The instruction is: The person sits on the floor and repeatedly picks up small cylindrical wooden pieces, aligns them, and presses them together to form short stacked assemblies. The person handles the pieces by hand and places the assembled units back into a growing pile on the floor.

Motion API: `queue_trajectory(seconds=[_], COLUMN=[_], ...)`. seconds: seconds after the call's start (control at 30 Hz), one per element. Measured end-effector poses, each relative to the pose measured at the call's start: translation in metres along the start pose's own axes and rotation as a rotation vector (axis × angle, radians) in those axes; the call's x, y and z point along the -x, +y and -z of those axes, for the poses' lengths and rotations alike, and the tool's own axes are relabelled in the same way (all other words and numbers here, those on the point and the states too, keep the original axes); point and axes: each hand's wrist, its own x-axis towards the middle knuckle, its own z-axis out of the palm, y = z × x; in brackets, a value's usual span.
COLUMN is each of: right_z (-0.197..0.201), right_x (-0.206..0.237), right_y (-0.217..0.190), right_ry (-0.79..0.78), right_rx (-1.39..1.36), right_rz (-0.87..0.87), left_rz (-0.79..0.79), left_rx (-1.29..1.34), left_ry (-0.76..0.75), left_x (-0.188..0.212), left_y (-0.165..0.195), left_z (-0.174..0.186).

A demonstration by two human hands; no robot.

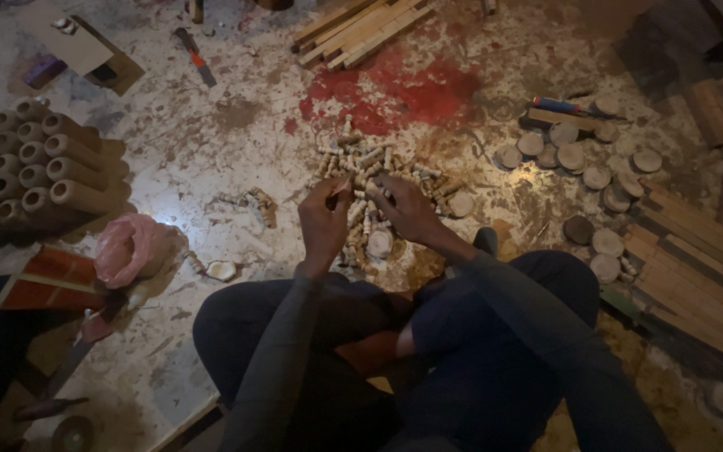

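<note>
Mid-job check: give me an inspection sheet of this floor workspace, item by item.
Surface: pale, paint-spattered floor with a red stain.
Job's things: heap of small turned wooden pegs; one peg pinched in left hand; right hand touches the heap.
Clutter: round wooden discs, stacked pale cylinders, wooden slats, pink plastic bag, red-handled tool.
Grippers: both hands bare, fingers curled, close together.
Cables: nothing seen.
Surroundings: dim; more slats at the top edge.
</note>
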Motion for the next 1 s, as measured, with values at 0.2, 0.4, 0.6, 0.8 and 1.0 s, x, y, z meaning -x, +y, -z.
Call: queue_trajectory(seconds=[0.2, 0.4, 0.6, 0.8, 1.0], right_z=[0.003, 0.004, 0.004, 0.007, 0.006], right_x=[-0.001, 0.000, 0.001, 0.002, 0.001], right_y=[-0.007, -0.007, -0.012, -0.008, 0.000], right_ry=[0.034, -0.042, -0.038, -0.048, -0.043], right_rx=[0.022, 0.004, 0.007, -0.004, 0.166], right_rz=[0.112, 0.043, 0.087, 0.164, 0.074], left_rz=[0.081, 0.095, 0.100, 0.070, 0.069], left_rx=[0.069, 0.284, 0.215, 0.254, 0.221], left_ry=[-0.152, -0.165, -0.168, -0.199, -0.179], left_x=[0.001, -0.003, -0.003, -0.005, -0.005], left_y=[-0.013, -0.026, -0.028, -0.027, -0.022], left_z=[-0.005, -0.010, -0.009, -0.009, -0.006])
